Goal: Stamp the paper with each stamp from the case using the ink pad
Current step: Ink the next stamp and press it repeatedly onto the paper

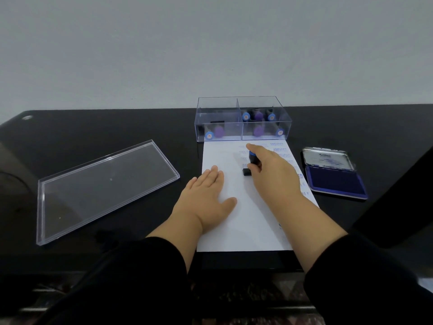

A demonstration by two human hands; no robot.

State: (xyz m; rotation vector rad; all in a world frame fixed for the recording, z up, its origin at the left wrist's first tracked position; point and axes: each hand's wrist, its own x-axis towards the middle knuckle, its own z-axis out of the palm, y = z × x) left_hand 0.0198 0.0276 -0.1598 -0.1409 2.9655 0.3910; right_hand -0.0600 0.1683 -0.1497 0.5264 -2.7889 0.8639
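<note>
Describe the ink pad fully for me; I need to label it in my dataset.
The ink pad lies on the black table, to the right of the paper and apart from it. It is a shallow rectangular tin, hinged and open. The base holds a dark blue inked surface inside a lighter blue rim. The silvery lid stands tilted back on the far side, with dark printing on its inner face that is partly blurred. Neither hand touches it.
</note>
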